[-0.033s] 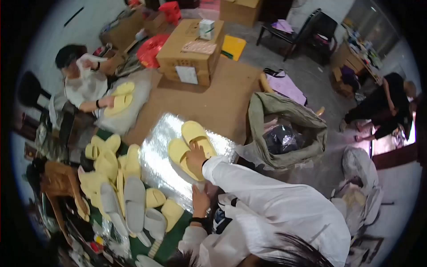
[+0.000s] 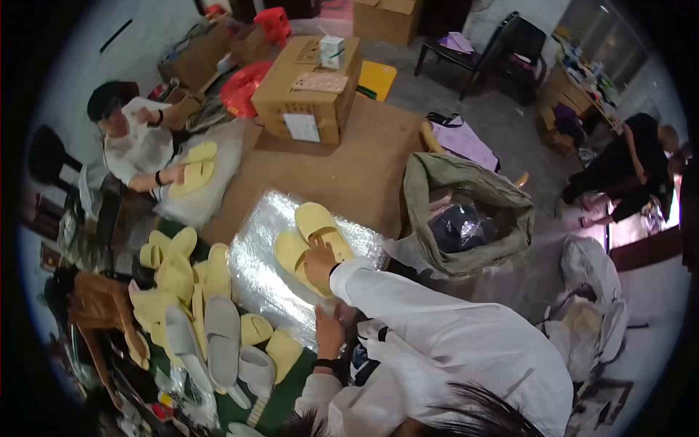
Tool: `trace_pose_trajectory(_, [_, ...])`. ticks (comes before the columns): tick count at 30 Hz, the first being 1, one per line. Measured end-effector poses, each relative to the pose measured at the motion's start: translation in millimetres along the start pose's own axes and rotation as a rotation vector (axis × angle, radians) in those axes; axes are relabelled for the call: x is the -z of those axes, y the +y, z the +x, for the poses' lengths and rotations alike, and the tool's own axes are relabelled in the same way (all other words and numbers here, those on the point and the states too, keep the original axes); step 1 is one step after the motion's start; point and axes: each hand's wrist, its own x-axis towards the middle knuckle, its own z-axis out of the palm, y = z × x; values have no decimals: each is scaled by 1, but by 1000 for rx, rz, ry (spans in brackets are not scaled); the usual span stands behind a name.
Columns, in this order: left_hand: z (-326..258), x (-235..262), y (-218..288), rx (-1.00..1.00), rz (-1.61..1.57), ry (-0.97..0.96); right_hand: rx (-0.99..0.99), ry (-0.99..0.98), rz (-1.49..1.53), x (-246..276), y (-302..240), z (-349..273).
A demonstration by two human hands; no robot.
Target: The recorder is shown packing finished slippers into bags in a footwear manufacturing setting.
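Note:
A pair of yellow slippers [image 2: 320, 224] lies side by side on a shiny clear bubble-wrap sheet [image 2: 256, 244] in front of me. My right hand [image 2: 319, 264] rests on the slippers from above, its fingers spread over their inner edges. At the sheet's near edge is my left hand [image 2: 329, 333], thumb on top and the other fingers mostly hidden, seemingly pinching the wrap. Left of the sheet, several loose yellow slippers [image 2: 175, 275] and grey slippers [image 2: 221, 341] lie heaped on a green surface [image 2: 280, 400].
Across the brown tabletop [image 2: 357, 164] stands a cardboard box [image 2: 313, 109] with a small white carton [image 2: 332, 52] on it. An open grey-green sack [image 2: 416, 211] stands at right. A co-worker [image 2: 138, 138] at left handles another yellow pair [image 2: 195, 173]; another person [image 2: 626, 167] is at far right.
The view has shifted slightly. Less grey shows beside the left slipper under my right hand, and it seems to lie flatter on the sheet. Both hands stay in nearly the same places.

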Motion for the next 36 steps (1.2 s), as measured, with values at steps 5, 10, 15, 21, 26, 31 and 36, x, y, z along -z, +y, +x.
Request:
trace_pose_trajectory(5, [1,-13,-18,-226,344,35,8,-86,122,-1,6,1])
trace_pose_trajectory(10, [8,5,-4,-131,318,10,6,-60,194,19,24,-3])
trace_pose_trajectory(15, [14,4,-5,-172,406,84,112,-324,520,51,49,-51])
trace_pose_trajectory(21, [22,8,-16,-124,395,153,110,-775,527,104,73,-93])
trace_pose_trajectory(26, [28,48,7,-36,65,601,9,-974,531,147,94,-118])
trace_pose_trajectory(31, [40,49,-15,15,266,558,219,-962,346,144,99,-118])
trace_pose_trajectory(36, [36,44,-16,-3,331,633,50,-974,252,132,85,-110])
